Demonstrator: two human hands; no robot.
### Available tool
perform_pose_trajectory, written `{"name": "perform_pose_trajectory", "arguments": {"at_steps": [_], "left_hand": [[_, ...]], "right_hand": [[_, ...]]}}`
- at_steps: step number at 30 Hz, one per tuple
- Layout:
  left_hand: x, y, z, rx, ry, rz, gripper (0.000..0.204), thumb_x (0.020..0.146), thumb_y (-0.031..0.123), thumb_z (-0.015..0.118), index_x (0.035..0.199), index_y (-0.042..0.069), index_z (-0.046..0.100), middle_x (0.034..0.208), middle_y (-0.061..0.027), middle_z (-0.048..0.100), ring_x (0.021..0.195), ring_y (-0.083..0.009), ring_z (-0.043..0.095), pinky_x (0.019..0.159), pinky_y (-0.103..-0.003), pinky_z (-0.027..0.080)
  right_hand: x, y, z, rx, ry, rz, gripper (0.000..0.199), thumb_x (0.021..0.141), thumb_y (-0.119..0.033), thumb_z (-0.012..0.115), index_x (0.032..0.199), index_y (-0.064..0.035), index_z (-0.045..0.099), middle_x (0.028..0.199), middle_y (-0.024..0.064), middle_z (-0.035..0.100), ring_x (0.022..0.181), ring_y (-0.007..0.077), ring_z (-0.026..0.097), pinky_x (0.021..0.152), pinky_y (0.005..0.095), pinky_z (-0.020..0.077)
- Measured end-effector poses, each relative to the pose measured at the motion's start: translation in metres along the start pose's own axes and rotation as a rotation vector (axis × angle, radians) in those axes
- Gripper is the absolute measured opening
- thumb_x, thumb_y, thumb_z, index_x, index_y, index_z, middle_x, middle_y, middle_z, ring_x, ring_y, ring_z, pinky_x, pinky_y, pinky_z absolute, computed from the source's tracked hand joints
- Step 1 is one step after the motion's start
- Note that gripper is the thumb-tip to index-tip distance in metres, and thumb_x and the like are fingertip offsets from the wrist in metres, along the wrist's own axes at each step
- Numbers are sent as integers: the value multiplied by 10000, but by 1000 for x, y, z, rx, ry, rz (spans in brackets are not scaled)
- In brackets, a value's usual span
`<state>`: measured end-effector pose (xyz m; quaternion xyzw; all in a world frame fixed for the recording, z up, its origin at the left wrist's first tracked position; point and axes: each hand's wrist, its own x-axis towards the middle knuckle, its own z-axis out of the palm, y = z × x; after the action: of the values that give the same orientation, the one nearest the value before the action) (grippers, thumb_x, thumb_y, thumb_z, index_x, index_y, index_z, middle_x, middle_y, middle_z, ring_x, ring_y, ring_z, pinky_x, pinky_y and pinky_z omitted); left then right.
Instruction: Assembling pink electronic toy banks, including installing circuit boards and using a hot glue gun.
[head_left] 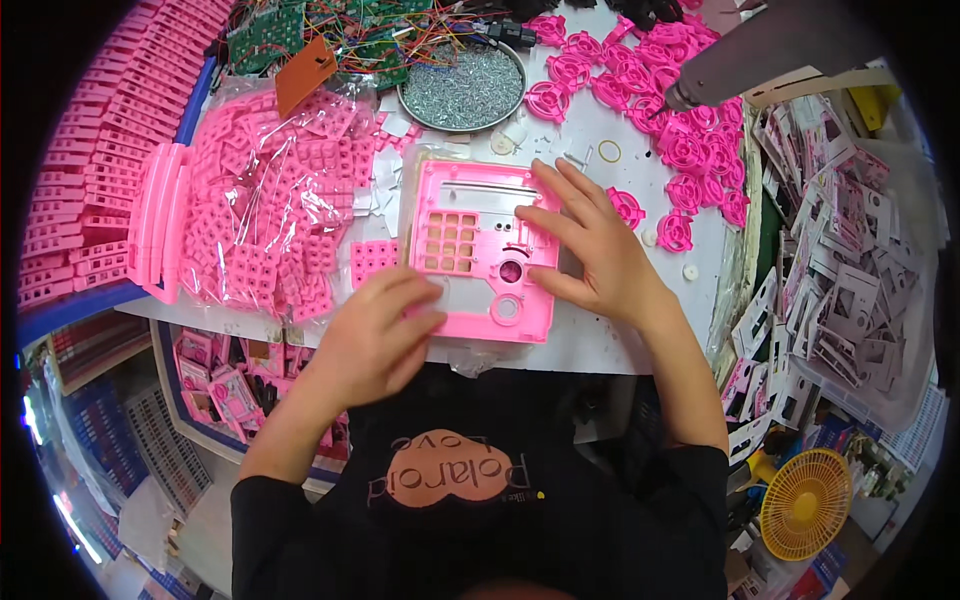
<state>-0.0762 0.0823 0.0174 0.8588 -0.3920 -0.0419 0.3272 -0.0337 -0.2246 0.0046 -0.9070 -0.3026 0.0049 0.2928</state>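
Observation:
A pink plastic front panel (pixel 535 325) of a device lies face down or inside up before me, on a clear plastic bag. It has a grid of square holes, a round hole and a ring-shaped boss. My right hand (pixel 600 240) rests along its right side, fingers spread and stretched, thumb on the panel near the round hole. At the lower left of the panel is my left hand (pixel 380 335). Its fingers are bent and apart, their tips by a pale, see-through window area (pixel 460 296); nothing held shows between them.
Left stand a bag of pink keypads (pixel 245 200) and stacked pink parts (pixel 110 150). Behind are a dish of screws (pixel 465 90), wired circuit boards (pixel 265 40) and pink round parts (pixel 685 150). A dark tool (pixel 760 60) hangs at upper right, near a bin of printed cards (pixel 850 270).

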Motion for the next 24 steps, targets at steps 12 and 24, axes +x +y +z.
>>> {"name": "perform_pose_trajectory", "arguments": {"at_steps": [12, 24], "left_hand": [[7, 2, 2, 1, 47, 1, 271, 727, 55, 771, 970, 49, 651, 1033, -100, 627, 1040, -350, 608, 858, -447, 511], [27, 11, 11, 73, -222, -40, 682, 760, 271, 764, 1374, 74, 542, 1506, -143, 455, 1426, -333, 380, 1163, -511, 279]], "right_hand": [[-6, -24, 4, -203, -5, 48, 567, 779, -264, 748, 1278, -44, 593, 1522, 195, 406, 1331, 426, 444, 1056, 497, 431], [2, -11, 19, -255, 96, 13, 517, 784, -202, 742, 1270, -75, 616, 1458, 183, 474, 1313, 405, 462, 961, 470, 493]]}}
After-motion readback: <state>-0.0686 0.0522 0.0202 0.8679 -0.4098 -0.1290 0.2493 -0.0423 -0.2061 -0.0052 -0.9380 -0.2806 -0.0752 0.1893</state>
